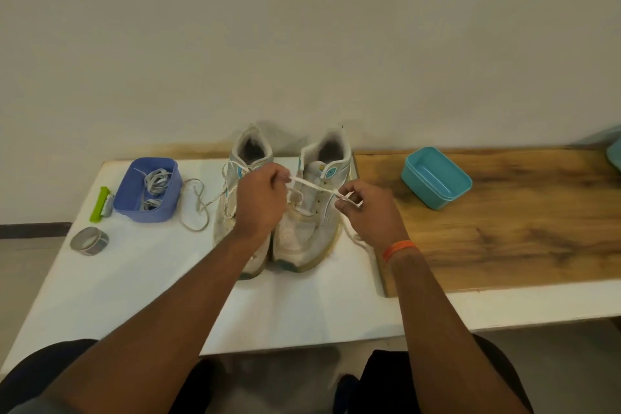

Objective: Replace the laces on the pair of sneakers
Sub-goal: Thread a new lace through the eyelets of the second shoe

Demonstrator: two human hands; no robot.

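Observation:
Two worn white sneakers with teal marks stand side by side on the white table, toes toward me: the left sneaker (232, 178) and the right sneaker (311, 222). A dirty white lace (311, 184) runs taut over the right sneaker between my hands. My left hand (260, 202) pinches one end above the shoes; my right hand (368, 212) pinches the other end by the shoe's right side. More lace (354, 239) trails under my right wrist. Another old lace (196, 208) lies looped left of the left sneaker.
A blue tub (132, 208) holding grey laces sits at the left, with a green tool (99, 205) and a roll of tape (89, 241) beside it. An empty teal tub (437, 202) stands on the wooden board (504, 239) at right. A wall rises close behind.

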